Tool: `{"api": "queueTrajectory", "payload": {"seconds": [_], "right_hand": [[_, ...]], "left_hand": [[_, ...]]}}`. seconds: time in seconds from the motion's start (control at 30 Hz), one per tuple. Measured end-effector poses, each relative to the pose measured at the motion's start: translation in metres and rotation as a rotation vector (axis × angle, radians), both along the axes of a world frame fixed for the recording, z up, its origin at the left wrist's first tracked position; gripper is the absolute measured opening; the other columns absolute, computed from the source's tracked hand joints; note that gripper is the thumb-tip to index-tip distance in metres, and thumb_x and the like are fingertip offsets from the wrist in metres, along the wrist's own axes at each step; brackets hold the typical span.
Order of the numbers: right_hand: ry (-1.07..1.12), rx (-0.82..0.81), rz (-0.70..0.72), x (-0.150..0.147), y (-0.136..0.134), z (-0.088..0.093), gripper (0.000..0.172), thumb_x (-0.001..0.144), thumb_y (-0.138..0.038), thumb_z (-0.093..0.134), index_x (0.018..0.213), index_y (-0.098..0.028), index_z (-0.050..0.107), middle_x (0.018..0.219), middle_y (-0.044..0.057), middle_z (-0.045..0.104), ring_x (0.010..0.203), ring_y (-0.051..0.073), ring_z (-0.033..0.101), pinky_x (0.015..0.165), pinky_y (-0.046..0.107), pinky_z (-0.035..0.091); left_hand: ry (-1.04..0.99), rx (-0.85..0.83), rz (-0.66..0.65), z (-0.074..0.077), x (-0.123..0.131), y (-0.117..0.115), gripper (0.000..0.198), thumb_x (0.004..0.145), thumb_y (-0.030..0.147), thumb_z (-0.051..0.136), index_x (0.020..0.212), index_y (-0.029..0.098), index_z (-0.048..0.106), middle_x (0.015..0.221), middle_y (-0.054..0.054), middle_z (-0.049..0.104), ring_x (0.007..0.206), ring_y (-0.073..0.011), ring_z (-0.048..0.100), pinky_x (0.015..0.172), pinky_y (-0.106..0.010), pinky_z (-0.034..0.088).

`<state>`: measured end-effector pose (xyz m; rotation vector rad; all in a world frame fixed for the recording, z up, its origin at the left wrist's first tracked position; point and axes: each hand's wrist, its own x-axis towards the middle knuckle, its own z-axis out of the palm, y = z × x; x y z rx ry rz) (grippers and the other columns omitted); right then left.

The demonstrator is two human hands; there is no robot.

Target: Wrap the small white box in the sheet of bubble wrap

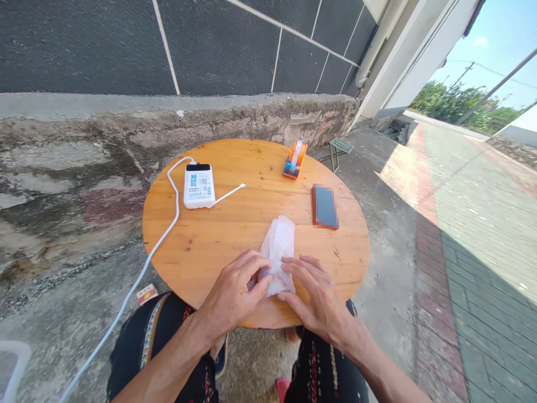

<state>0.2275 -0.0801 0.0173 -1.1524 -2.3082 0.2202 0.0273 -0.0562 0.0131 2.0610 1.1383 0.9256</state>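
A crinkled white translucent plastic bag (279, 238) lies near the front edge of the round wooden table (235, 229), and something inside or under it cannot be made out. On its left side my left hand (237, 282) is closed, fingers curled and thumb pressing on the plastic. My right hand (316, 288) rests along the other side, with its fingers apart and the tips touching the bag. Beyond the right hand lies a phone-like dark flat rectangle (325, 207) with a red edge, partly pixelated.
At the table's back left sits a white power bank (199, 187) with a white cable (161, 240) running off to the floor. An orange tape dispenser (296, 159) stands at the back right. Behind are a stone wall base (235, 120) and a folding stool (339, 148).
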Motion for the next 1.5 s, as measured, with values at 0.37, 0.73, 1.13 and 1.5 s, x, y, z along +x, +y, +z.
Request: {"api": "queueTrajectory", "payload": {"seconds": [0.37, 0.73, 1.13, 1.5], "right_hand": [[0.186, 0.080, -0.368, -0.025, -0.019, -0.018, 0.024, 0.093, -0.021, 0.048, 0.105, -0.026, 0.068, 0.089, 0.005, 0.059, 0.084, 0.020, 0.053, 0.074, 0.037, 0.039], [0.113, 0.009, -0.265, -0.023, -0.024, -0.007, 0.026, 0.095, -0.022, 0.044, 0.114, -0.023, 0.063, 0.091, 0.005, 0.059, 0.085, 0.018, 0.051, 0.076, 0.035, 0.036], [-0.406, 0.155, -0.293, -0.036, -0.033, 0.004, 0.030, 0.093, -0.029, 0.047, 0.118, -0.015, 0.056, 0.099, 0.010, 0.060, 0.084, 0.023, 0.051, 0.073, 0.039, 0.034], [-0.449, 0.305, -0.165, -0.021, -0.023, -0.012, 0.028, 0.092, -0.013, 0.046, 0.119, -0.010, 0.053, 0.126, 0.017, 0.052, 0.113, 0.029, 0.045, 0.087, 0.042, 0.037]], "left_hand": [[-0.037, 0.168, 0.120, -0.011, 0.014, -0.007, 0.013, 0.086, 0.013, 0.049, 0.080, 0.018, 0.060, 0.085, -0.002, 0.052, 0.076, -0.0106, 0.054, 0.070, -0.021, 0.043], [0.065, 0.168, 0.126, -0.009, 0.021, -0.009, 0.017, 0.085, 0.010, 0.049, 0.076, 0.017, 0.062, 0.076, -0.001, 0.053, 0.073, -0.0120, 0.054, 0.066, -0.023, 0.041], [-0.162, -0.164, 0.042, 0.000, 0.006, -0.002, 0.021, 0.079, 0.010, 0.050, 0.090, 0.017, 0.065, 0.081, 0.000, 0.065, 0.071, -0.0110, 0.059, 0.065, -0.020, 0.045], [-0.145, -0.153, 0.012, 0.002, 0.000, 0.003, 0.018, 0.078, 0.015, 0.054, 0.089, 0.018, 0.068, 0.082, -0.001, 0.063, 0.074, -0.0116, 0.060, 0.066, -0.021, 0.047]]}}
